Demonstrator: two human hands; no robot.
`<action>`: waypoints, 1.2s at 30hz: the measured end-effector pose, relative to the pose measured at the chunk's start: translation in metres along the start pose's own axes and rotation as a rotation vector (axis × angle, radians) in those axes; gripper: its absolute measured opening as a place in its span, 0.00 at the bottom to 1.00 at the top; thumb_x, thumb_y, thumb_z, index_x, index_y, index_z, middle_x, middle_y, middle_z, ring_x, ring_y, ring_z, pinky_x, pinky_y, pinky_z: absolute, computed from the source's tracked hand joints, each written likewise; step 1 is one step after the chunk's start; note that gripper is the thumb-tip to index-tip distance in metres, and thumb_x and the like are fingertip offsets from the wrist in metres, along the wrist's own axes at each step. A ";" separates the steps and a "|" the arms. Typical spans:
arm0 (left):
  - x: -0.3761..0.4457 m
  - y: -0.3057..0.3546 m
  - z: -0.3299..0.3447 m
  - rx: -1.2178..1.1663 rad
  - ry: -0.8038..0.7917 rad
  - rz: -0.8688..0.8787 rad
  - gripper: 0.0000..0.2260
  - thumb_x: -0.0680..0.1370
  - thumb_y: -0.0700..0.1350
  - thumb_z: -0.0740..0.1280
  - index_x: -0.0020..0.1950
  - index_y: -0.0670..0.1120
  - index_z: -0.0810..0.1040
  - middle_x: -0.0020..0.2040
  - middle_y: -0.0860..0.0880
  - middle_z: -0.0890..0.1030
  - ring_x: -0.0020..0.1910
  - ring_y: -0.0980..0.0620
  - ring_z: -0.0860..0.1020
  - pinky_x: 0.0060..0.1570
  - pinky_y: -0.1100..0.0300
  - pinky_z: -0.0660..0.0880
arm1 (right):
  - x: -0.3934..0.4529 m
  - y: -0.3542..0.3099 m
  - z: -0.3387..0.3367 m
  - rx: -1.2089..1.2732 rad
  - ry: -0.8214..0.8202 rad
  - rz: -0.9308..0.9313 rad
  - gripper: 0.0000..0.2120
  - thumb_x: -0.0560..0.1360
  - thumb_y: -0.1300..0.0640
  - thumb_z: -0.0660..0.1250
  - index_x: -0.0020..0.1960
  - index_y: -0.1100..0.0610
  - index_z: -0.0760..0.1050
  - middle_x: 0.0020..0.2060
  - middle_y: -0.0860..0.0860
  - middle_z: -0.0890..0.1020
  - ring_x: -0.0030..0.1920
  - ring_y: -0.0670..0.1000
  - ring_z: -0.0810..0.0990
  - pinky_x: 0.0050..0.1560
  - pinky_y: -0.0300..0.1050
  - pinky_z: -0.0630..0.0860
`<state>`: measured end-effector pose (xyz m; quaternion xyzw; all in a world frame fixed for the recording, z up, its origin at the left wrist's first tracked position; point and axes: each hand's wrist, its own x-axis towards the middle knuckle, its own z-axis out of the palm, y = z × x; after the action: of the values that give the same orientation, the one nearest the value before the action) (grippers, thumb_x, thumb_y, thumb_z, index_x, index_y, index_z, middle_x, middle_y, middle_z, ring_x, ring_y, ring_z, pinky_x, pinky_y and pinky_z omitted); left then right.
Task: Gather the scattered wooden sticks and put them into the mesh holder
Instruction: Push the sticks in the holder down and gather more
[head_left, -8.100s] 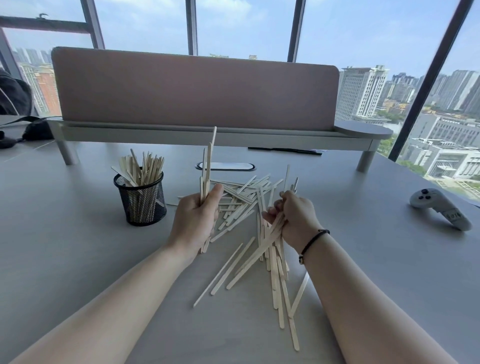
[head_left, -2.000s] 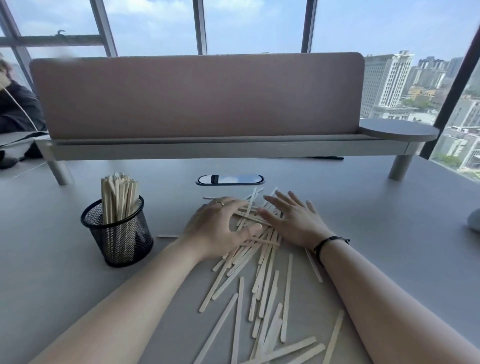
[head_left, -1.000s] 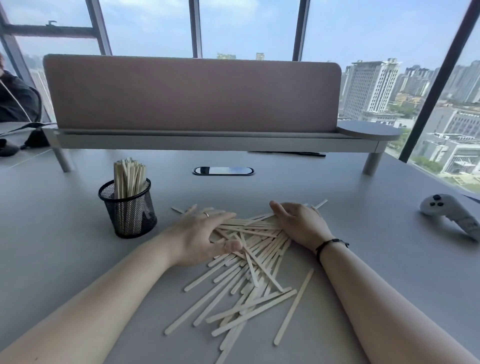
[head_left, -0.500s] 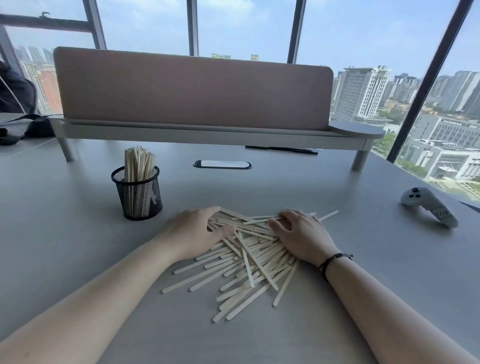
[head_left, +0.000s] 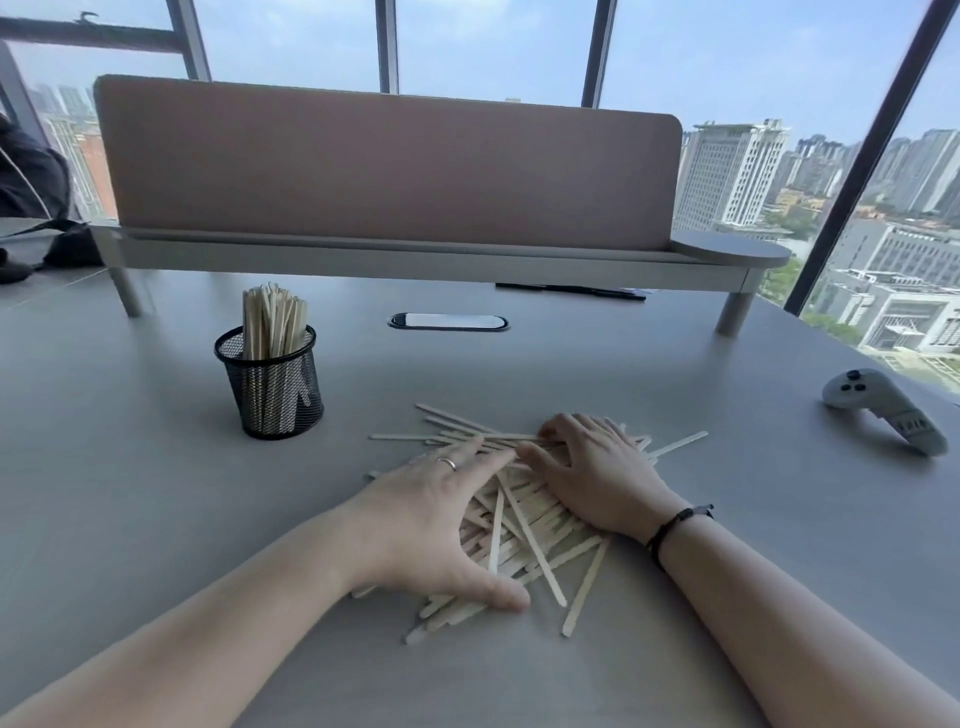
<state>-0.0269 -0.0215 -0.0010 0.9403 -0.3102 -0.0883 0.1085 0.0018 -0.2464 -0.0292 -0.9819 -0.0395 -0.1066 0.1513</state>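
pale wooden sticks (head_left: 524, 525), black wire-mesh holder (head_left: 275, 392), matt grey table (head_left: 130, 493)

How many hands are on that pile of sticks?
2: the left hand lies on the near-left side of the stick pile, the right hand on its far-right side. Neither is hidden.

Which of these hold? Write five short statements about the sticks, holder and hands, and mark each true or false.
1. The mesh holder already has sticks standing in it. True.
2. Both hands rest on the stick pile. True.
3. The left hand lifts a bundle above the table. False: it lies flat on the pile.
4. The holder stands to the right of the pile. False: to its left.
5. The right hand wears a ring. False: the ring is on the left hand.
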 end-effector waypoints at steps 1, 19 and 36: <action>0.000 -0.005 -0.003 -0.030 0.042 -0.006 0.53 0.63 0.75 0.70 0.80 0.66 0.46 0.83 0.59 0.49 0.80 0.56 0.54 0.76 0.58 0.56 | 0.001 0.000 0.000 -0.005 -0.025 -0.021 0.28 0.74 0.27 0.50 0.59 0.46 0.73 0.61 0.46 0.78 0.65 0.50 0.72 0.65 0.45 0.63; 0.016 -0.068 -0.010 -0.615 0.444 0.067 0.14 0.71 0.56 0.75 0.56 0.59 0.84 0.55 0.62 0.85 0.60 0.63 0.80 0.68 0.54 0.72 | 0.001 0.002 -0.002 0.036 -0.022 -0.008 0.26 0.70 0.26 0.55 0.57 0.42 0.72 0.58 0.45 0.72 0.64 0.51 0.67 0.66 0.51 0.65; 0.037 -0.039 0.000 -0.027 0.140 0.021 0.42 0.71 0.75 0.62 0.79 0.54 0.63 0.70 0.56 0.66 0.72 0.56 0.63 0.69 0.57 0.64 | 0.001 -0.008 -0.003 -0.029 -0.011 -0.063 0.25 0.71 0.26 0.56 0.56 0.43 0.73 0.54 0.43 0.73 0.60 0.49 0.69 0.57 0.46 0.64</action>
<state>0.0245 -0.0138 -0.0148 0.9394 -0.3103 -0.0254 0.1433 0.0014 -0.2398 -0.0242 -0.9829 -0.0696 -0.1064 0.1334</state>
